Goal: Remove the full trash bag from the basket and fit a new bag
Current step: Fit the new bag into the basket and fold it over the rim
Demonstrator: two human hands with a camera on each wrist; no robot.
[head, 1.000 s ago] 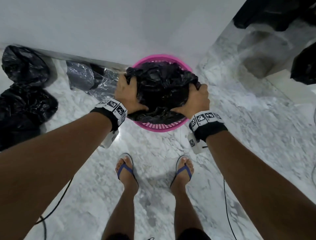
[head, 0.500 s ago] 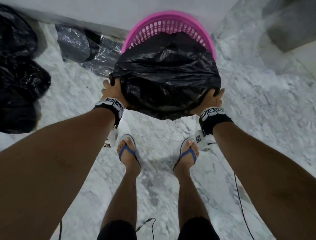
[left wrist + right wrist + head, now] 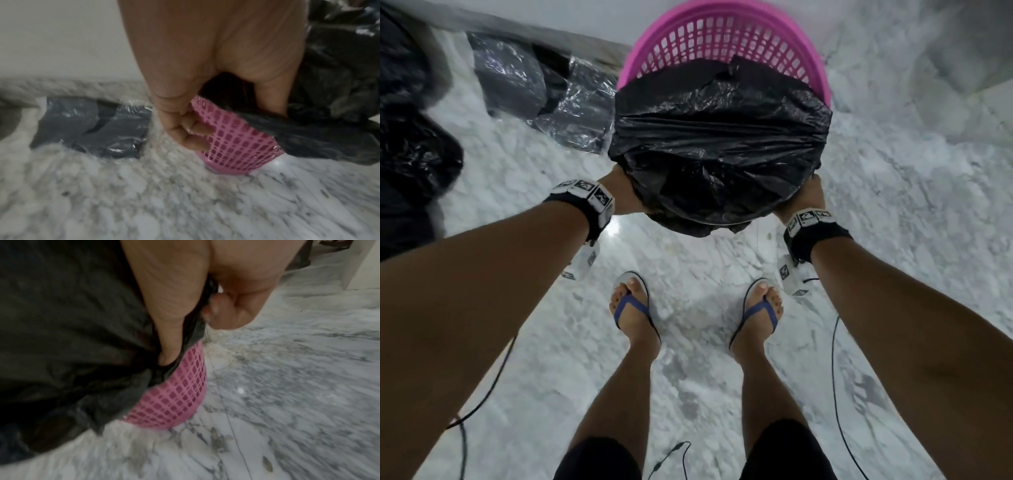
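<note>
We stand on a white and grey marble floor [image 3: 893,240] in blue flip-flops [image 3: 631,308]. A large heap of black plastic [image 3: 410,144] lies at far left by the wall, and nearer the middle sits a clear-wrapped pack of dark bags [image 3: 534,89] (its wrapper glints in the left wrist view too). Ahead of our feet is the pink lattice basket [image 3: 726,37], and the full black trash bag [image 3: 719,147] bulges out of its mouth toward us, hiding the near rim; only the far wall of the basket shows in the head view. Our left hand [image 3: 205,73] has its thumb pressed on the bag plastic and its fingers [image 3: 195,129] curled against the basket's lattice. Our right hand [image 3: 185,296] has its thumb dug into the bag's folded plastic, the other fingers curled tight beside it, pinching the black film just above the basket wall.
</note>
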